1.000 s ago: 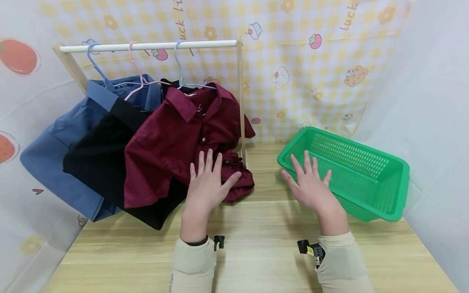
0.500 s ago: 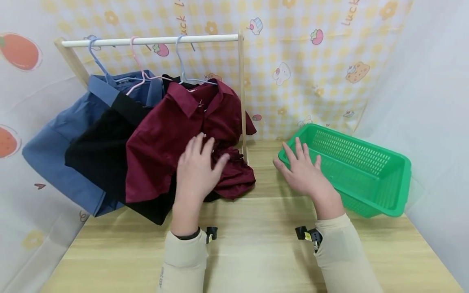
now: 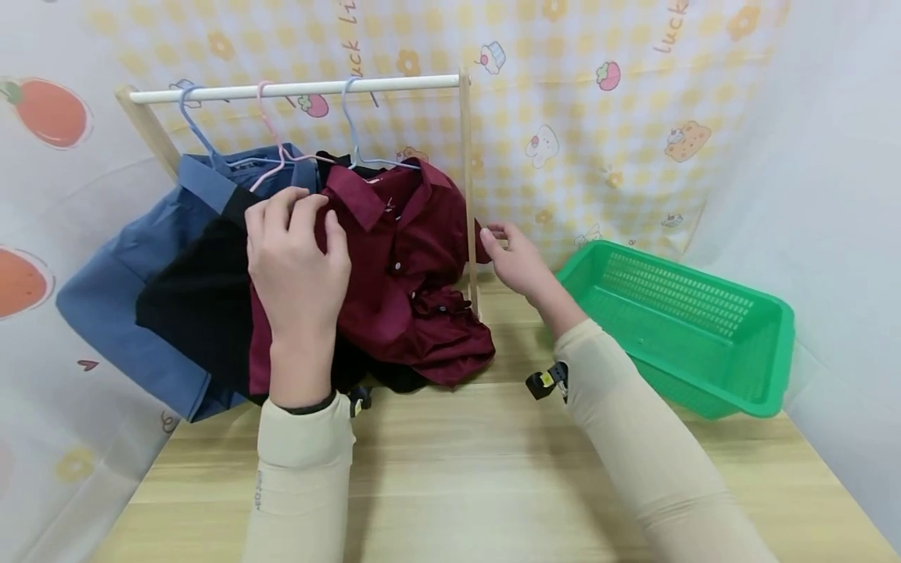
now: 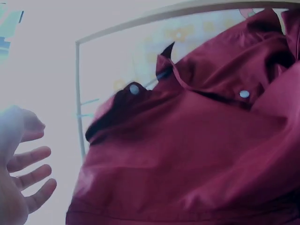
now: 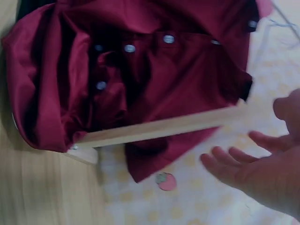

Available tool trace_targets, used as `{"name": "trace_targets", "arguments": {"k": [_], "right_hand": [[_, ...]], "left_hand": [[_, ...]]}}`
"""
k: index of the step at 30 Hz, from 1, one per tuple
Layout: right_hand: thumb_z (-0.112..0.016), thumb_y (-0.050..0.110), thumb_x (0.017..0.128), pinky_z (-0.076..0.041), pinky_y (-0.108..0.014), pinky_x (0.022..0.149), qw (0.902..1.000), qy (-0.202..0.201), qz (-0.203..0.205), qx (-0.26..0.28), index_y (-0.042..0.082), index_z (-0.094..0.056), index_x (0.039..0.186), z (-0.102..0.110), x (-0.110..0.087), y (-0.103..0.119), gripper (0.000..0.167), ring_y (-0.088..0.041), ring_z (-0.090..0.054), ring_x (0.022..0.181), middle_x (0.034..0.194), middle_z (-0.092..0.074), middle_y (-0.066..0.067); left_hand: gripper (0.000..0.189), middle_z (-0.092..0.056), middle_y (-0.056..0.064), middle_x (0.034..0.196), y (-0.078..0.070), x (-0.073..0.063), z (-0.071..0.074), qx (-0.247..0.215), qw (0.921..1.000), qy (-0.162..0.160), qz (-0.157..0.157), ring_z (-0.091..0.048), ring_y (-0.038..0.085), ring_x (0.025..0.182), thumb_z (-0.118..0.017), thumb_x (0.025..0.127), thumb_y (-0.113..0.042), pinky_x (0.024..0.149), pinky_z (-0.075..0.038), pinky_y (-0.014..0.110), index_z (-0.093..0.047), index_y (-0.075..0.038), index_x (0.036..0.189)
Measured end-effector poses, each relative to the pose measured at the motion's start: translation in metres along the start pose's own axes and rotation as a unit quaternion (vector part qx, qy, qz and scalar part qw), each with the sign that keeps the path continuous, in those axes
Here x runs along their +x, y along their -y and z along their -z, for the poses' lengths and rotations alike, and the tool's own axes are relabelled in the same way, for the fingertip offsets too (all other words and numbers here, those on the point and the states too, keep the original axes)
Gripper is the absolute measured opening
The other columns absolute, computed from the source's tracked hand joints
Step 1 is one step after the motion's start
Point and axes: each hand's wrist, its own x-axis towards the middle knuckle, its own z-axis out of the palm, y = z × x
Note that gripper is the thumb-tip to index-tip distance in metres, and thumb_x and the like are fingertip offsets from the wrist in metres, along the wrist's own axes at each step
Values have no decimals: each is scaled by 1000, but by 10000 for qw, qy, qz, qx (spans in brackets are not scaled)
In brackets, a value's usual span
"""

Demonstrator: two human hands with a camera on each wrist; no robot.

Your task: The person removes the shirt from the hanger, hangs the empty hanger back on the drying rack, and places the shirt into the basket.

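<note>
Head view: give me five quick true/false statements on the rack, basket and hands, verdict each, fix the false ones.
1. The maroon shirt hangs on the rack. True.
2. The middle hanger is blue. False: it is pink.
3. The green basket stands left of the rack. False: it stands to the right.
4. The right hand is near the rack's right post. True.
5. The left hand grips the rail. False: it is below the rail, holding nothing.
</note>
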Motion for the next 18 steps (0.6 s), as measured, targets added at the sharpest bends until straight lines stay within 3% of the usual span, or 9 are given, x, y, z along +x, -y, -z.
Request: {"name": "trace_targets", "arguments": {"k": [9, 18], "right_hand": [[-45, 37, 115, -47, -47, 116, 9934, -756, 244, 827, 4, -40, 158, -29, 34, 2, 55, -32, -51, 142, 159, -48, -17], [-45, 35, 115, -45, -46, 120, 9932, -941, 364, 589, 1, -44, 155, -43, 43, -7, 52, -33, -53, 143, 154, -54, -19]], "left_hand": [[36, -69, 20, 135, 18, 7, -12, 635, 9941, 514, 710, -61, 42, 122, -56, 109, -29, 99, -53, 60, -72, -4, 129], [36, -71, 24, 125, 22, 13, -18, 661, 9874, 938, 1093, -67, 45, 114, -46, 112, -19, 95, -56, 65, -72, -2, 130]]}}
